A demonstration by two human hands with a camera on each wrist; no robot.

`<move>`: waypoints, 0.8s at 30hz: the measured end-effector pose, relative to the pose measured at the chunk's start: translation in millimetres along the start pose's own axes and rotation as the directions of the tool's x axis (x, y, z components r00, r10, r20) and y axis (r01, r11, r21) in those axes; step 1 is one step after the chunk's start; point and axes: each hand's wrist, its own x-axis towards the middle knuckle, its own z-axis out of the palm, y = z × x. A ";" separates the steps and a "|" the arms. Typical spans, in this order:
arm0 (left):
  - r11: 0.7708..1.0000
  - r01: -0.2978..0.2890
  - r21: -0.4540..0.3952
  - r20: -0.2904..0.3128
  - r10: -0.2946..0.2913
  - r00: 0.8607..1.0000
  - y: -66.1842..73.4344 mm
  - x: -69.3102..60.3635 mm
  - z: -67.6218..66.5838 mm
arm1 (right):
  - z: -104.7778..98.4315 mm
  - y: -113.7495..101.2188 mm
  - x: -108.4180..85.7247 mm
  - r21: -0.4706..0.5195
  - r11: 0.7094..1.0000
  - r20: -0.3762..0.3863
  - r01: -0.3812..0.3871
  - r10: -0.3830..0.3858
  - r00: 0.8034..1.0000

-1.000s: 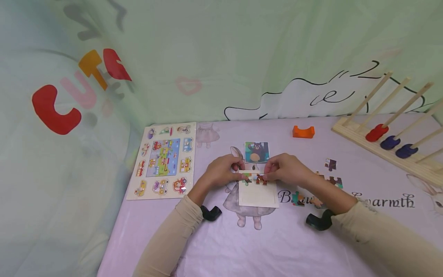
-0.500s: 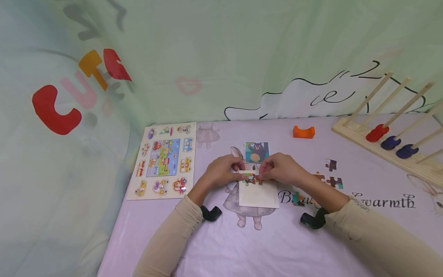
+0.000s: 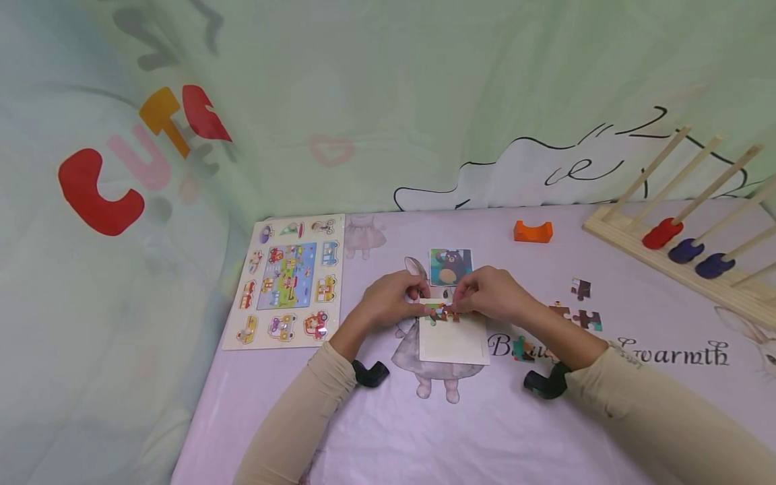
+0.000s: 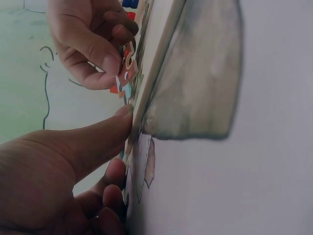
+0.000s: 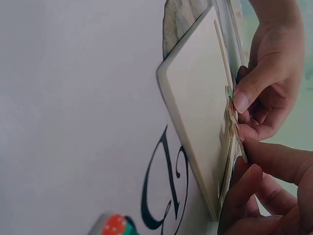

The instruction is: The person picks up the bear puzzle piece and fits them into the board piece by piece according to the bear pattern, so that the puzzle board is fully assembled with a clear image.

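A board of vehicle pictures [image 3: 262, 335] lies at left on a lilac tablecloth [image 3: 388, 438]; an orange block [image 3: 533, 232] sits on the far side, left of a wooden rack [image 3: 627, 234] bearing red and blue beads [image 3: 686, 250], before a pale green curtain [image 3: 376, 81].

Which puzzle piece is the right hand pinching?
The brown piece the right hand holds over the board, beside the green piece; the other pieces lie on the cloth.

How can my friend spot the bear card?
Find the cream board with the left hand and right hand at its far edge. Just beyond lies a small square card. Unlike the loose puzzle pieces, it shows a bear from ears to tummy.
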 end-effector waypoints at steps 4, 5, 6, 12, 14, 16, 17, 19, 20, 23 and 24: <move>1.000 0.004 -0.001 0.002 -0.004 1.000 -0.1 0.0 0.2 | 0.8 0.1 1.4 -0.012 1.000 -0.004 0.000 0.000 1.000; 1.000 0.005 -0.002 0.002 -0.005 1.000 -0.1 0.0 0.2 | 1.0 0.1 1.7 -0.013 1.000 -0.005 -0.002 0.002 1.000; 1.000 0.005 -0.002 0.001 -0.005 1.000 -0.1 0.0 0.2 | 1.0 0.0 1.9 -0.013 1.000 -0.005 -0.002 0.002 1.000; 1.000 0.005 -0.006 -0.003 -0.005 1.000 -0.3 -0.1 0.4 | 1.5 -0.1 2.7 -0.008 1.000 -0.006 -0.012 0.012 1.000; 1.000 0.006 -0.006 -0.005 -0.006 1.000 -0.3 0.0 0.4 | 1.8 -0.1 2.6 -0.008 1.000 -0.008 -0.009 0.009 1.000; 1.000 0.008 -0.007 -0.005 -0.008 1.000 0.0 -0.4 0.2 | 2.3 -0.2 2.7 -0.010 1.000 -0.014 -0.010 0.010 1.000; 1.000 0.009 -0.005 -0.006 -0.009 1.000 0.2 -0.6 0.2 | 2.5 -0.4 2.5 -0.013 1.000 -0.017 -0.005 0.005 1.000; 1.000 0.010 -0.002 -0.005 -0.010 1.000 0.5 -0.8 0.0 | 2.9 -0.3 2.3 -0.021 1.000 -0.024 0.007 -0.008 1.000; 1.000 0.009 -0.002 -0.005 -0.009 1.000 0.6 -1.0 0.0 | 3.1 -0.4 2.0 -0.025 1.000 -0.027 0.013 -0.013 1.000; 1.000 0.003 0.002 -0.006 -0.003 1.000 0.8 -1.1 -0.2 | 3.8 -0.3 1.8 -0.035 0.999 -0.038 0.017 -0.018 0.999; 1.000 0.000 0.003 -0.006 0.000 1.000 0.7 -1.0 -0.4 | 4.0 -0.2 1.7 -0.037 0.999 -0.042 0.017 -0.019 0.999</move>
